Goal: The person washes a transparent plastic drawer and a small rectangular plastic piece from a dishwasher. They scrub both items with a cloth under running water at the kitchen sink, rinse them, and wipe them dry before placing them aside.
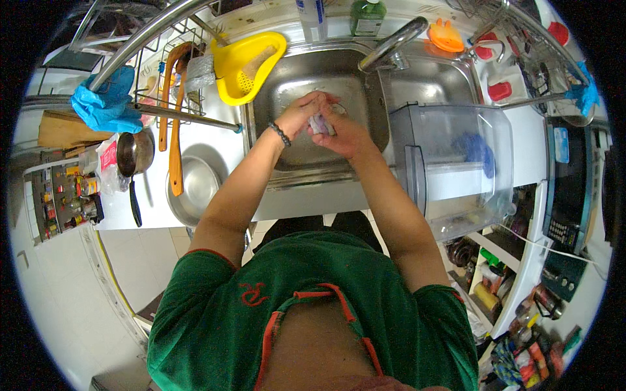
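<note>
Left hand [301,113] closed around a pale wad [321,124], whitish with purple tints; right hand [349,134] closed on the same wad from the right. Fingers of both hands meet at the far side and hide much of it; its material I cannot tell. Wad sits between the palms, over the left basin [283,81], roughly mid-basin. Whether the hands touch the basin floor: cannot tell. Dark bead bracelet [280,134] on the left wrist.

Far right of the hands, a tap [392,45], its spout angled over the left basin. Right basin [427,81] beyond it. Yellow strainer [228,57] at the far left corner of the left basin, a brownish piece [259,61] lying in it. Along the far edge: white bottle [313,19], green bottle [368,18], and, farther right, an orange item [446,36].

Near right, a large clear bin [456,215] juts past the counter edge; something blue [479,155] shows through it.

Left counter [114,212]: metal bowl [199,189], long wooden utensil [176,156] reaching over its left side, dark pan [135,154] farther left. Blue gloves [111,101] drape over a rack bar, far left.
</note>
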Action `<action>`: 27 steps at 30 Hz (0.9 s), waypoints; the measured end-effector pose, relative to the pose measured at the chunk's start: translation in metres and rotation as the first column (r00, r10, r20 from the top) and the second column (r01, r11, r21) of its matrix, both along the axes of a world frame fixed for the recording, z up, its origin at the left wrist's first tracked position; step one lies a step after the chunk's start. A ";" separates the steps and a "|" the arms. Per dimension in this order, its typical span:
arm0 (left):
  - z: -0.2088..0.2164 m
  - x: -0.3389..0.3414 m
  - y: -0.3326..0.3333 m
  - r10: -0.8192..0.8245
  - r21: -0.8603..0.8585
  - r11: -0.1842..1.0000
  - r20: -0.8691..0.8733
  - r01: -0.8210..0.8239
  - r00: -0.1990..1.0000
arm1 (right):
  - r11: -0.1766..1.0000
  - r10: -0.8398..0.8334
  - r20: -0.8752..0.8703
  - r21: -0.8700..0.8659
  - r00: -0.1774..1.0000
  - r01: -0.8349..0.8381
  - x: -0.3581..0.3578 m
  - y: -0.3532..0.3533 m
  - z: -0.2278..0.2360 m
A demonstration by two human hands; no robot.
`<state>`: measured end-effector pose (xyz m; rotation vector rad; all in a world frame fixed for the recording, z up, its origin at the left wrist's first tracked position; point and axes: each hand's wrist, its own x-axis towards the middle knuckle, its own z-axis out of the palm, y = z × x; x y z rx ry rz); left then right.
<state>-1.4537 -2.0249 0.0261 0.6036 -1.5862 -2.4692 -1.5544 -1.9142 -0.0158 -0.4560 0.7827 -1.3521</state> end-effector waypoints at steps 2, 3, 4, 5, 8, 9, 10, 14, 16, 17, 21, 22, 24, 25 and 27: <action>0.012 -0.002 0.006 0.074 0.203 0.976 0.028 -0.078 0.997 | 0.991 -0.022 0.378 0.129 0.926 -0.029 0.004 -0.008 -0.013; 0.020 -0.003 0.010 0.110 0.302 0.946 0.048 -0.120 0.993 | 0.990 -0.015 0.379 0.132 0.925 -0.038 0.005 -0.010 -0.011; 0.016 -0.006 0.010 0.165 0.292 0.940 0.059 -0.175 0.985 | 0.990 -0.009 0.381 0.136 0.924 -0.046 0.005 -0.012 -0.008; 0.008 -0.005 0.010 0.222 0.281 0.931 0.071 -0.233 0.973 | 0.989 -0.001 0.385 0.140 0.923 -0.057 0.008 -0.013 -0.004; -0.019 -0.009 0.003 0.394 0.268 0.871 0.117 -0.411 0.912 | 0.887 -0.166 0.052 0.445 0.985 0.126 0.024 -0.021 0.048; -0.022 -0.012 0.003 0.445 0.266 0.845 0.132 -0.464 0.886 | 0.878 -0.102 -0.143 0.452 0.984 0.157 0.025 -0.025 0.042; -0.026 -0.016 0.005 0.518 0.330 0.768 0.185 -0.549 0.835 | 0.871 -0.032 -0.332 0.453 0.943 0.189 0.026 -0.030 0.028; -0.036 -0.023 0.006 0.622 0.219 0.708 0.256 -0.671 0.740 | 0.958 -0.171 -0.985 -0.163 0.016 0.235 0.034 -0.035 -0.023; -0.055 -0.017 -0.002 0.638 0.225 0.692 0.251 -0.686 0.727 | 0.954 0.050 -0.977 0.108 0.205 0.282 0.038 -0.035 -0.006; -0.067 -0.016 -0.006 0.696 0.236 0.635 0.239 -0.736 0.677 | 0.929 0.148 -0.944 0.235 0.293 0.285 0.037 -0.036 0.011; -0.085 -0.011 -0.012 0.537 0.354 0.620 0.459 -0.700 0.708 | 0.920 0.162 -0.958 0.233 0.237 0.315 0.036 -0.018 0.027; -0.088 -0.008 -0.010 0.541 0.362 0.618 0.447 -0.698 0.712 | 0.903 0.237 -0.936 0.311 0.260 0.296 0.036 -0.021 0.007; -0.094 -0.001 -0.006 0.586 0.286 0.627 0.439 -0.724 0.681 | 0.928 0.218 -0.952 0.270 0.215 0.256 0.040 -0.018 0.008; -0.118 0.010 -0.013 0.586 0.121 0.766 0.271 -0.631 0.764 | 0.941 0.206 -0.960 0.247 0.190 0.229 0.042 -0.018 0.011; -0.117 0.009 -0.011 0.512 0.138 0.821 0.254 -0.555 0.821 | 0.932 0.148 -0.947 0.229 0.283 0.280 0.038 -0.018 0.003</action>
